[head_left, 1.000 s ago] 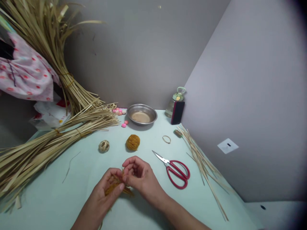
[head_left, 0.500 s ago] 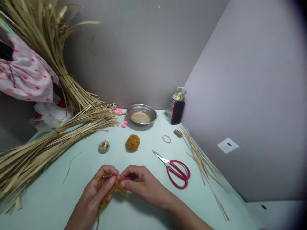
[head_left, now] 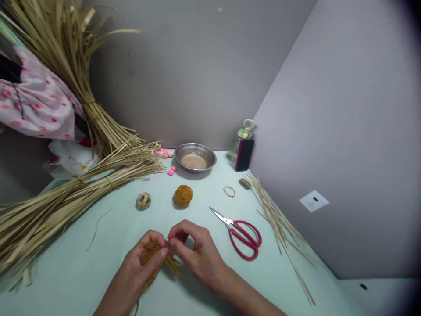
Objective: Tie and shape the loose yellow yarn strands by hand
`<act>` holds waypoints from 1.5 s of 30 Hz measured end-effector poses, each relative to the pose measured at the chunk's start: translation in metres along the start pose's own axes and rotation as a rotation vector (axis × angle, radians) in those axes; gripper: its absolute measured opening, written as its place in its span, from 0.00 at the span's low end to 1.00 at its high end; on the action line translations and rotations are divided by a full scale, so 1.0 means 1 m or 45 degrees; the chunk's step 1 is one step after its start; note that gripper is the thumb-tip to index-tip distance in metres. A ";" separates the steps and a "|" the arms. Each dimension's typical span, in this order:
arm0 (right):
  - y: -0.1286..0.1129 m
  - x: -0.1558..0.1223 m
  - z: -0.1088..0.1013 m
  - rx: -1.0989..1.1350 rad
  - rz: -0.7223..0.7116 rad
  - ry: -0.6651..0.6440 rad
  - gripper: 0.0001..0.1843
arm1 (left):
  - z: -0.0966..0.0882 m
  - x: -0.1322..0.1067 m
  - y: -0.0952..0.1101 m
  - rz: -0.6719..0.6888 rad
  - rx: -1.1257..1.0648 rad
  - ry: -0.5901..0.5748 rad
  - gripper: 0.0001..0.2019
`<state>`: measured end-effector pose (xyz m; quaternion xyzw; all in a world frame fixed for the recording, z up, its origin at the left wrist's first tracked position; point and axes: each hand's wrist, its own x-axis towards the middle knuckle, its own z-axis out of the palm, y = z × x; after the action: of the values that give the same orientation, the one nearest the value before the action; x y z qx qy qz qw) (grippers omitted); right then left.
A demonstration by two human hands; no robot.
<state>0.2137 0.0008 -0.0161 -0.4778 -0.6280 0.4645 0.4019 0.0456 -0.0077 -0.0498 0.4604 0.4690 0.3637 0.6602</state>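
Note:
My left hand [head_left: 144, 259] is closed around a loose bundle of mustard-yellow yarn [head_left: 173, 265], with its thumb and forefinger pinched near the top. Ends of the yarn hang out below the fingers, and one thin tail drops towards the front edge. Fingertips of my right hand [head_left: 194, 250] pinch at the bundle's upper end, right beside the left fingertips; the bit between them is small and partly hidden. Beyond the hands sit a wound ball of mustard yarn [head_left: 183, 195] and an openwork woven ball [head_left: 144, 201]. Red-handled scissors [head_left: 241, 235] lie to the right, blades together.
Bundles of dry straw strips [head_left: 75, 197] fill the left side. At the back stand a metal bowl [head_left: 195, 158] with liquid, a bottle [head_left: 234, 147] and a phone [head_left: 245, 155]. Pink pieces [head_left: 170, 172] lie by the bowl. Loose strips [head_left: 279, 224] and a small ring [head_left: 229, 192] are right.
Both hands have shifted slightly right with the yarn. My right hand has lifted a little, its pinch now at the top of the bundle.

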 end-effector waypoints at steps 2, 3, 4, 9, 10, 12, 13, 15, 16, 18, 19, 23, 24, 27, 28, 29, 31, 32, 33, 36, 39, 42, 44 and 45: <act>0.000 0.002 0.000 0.090 0.054 0.035 0.03 | 0.001 0.000 0.001 -0.008 -0.030 0.039 0.13; 0.001 0.003 -0.001 0.142 0.083 0.061 0.02 | 0.002 -0.001 0.003 -0.016 -0.048 0.060 0.13; 0.001 0.004 -0.002 0.193 0.111 0.090 0.04 | 0.002 -0.001 0.004 -0.026 -0.065 0.074 0.13; 0.001 0.006 -0.012 0.189 0.126 0.087 0.16 | 0.003 0.000 0.004 -0.026 -0.065 0.080 0.14; 0.001 0.005 -0.012 0.125 0.108 0.034 0.17 | 0.003 0.000 0.003 -0.023 -0.047 0.062 0.14; 0.003 0.003 -0.010 0.009 0.086 -0.091 0.19 | 0.002 0.000 0.002 -0.005 -0.010 0.026 0.14; 0.004 0.002 -0.009 -0.018 0.092 -0.147 0.21 | 0.001 0.000 0.002 0.010 0.014 0.011 0.14; 0.006 0.002 -0.006 0.019 0.131 -0.216 0.24 | 0.001 -0.002 0.003 0.035 0.068 -0.002 0.13; 0.007 0.002 -0.005 0.070 0.156 -0.225 0.25 | 0.001 -0.002 0.003 0.037 0.088 -0.003 0.13; 0.008 0.002 -0.003 0.166 0.188 -0.208 0.23 | 0.001 -0.003 0.005 0.025 0.099 -0.001 0.14; 0.008 0.003 -0.003 0.204 0.193 -0.193 0.22 | 0.001 -0.003 0.005 0.018 0.089 0.008 0.14; 0.006 0.005 -0.004 0.323 0.217 -0.162 0.17 | 0.001 -0.001 0.005 -0.001 0.049 0.041 0.13; 0.005 0.005 -0.004 0.344 0.225 -0.154 0.17 | 0.001 -0.001 0.006 -0.008 0.044 0.039 0.13; 0.002 0.006 -0.005 0.392 0.248 -0.126 0.17 | 0.001 -0.002 0.009 0.007 0.060 0.024 0.13; 0.001 0.006 -0.004 0.404 0.254 -0.119 0.17 | 0.001 -0.002 0.010 0.023 0.071 0.025 0.13; 0.001 0.006 -0.004 0.414 0.258 -0.115 0.17 | 0.001 -0.003 0.010 0.037 0.080 0.025 0.13; 0.000 0.005 -0.004 0.429 0.264 -0.106 0.17 | 0.000 -0.004 0.010 0.047 0.090 0.030 0.13; 0.000 0.005 -0.003 0.436 0.268 -0.102 0.16 | 0.000 -0.004 0.009 0.037 0.092 0.028 0.13; 0.000 0.005 -0.003 0.443 0.274 -0.096 0.16 | -0.001 -0.003 0.008 0.022 0.094 0.025 0.13; 0.001 0.004 -0.001 0.466 0.284 -0.079 0.14 | -0.002 -0.002 0.005 -0.016 0.108 0.011 0.14; 0.001 0.004 -0.001 0.468 0.262 -0.067 0.10 | -0.001 0.000 0.005 -0.005 0.121 0.003 0.14; 0.000 0.004 -0.001 0.451 0.246 -0.071 0.07 | -0.001 0.001 0.004 0.048 0.111 -0.023 0.13; -0.002 0.004 -0.001 0.431 0.242 -0.078 0.07 | -0.001 0.000 0.002 0.045 0.090 -0.029 0.12; -0.003 0.004 0.000 0.420 0.239 -0.084 0.07 | -0.001 0.000 0.000 0.032 0.082 -0.029 0.11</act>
<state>0.2127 0.0042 -0.0129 -0.4465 -0.5087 0.6120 0.4090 0.0445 -0.0070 -0.0498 0.4915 0.4671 0.3514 0.6456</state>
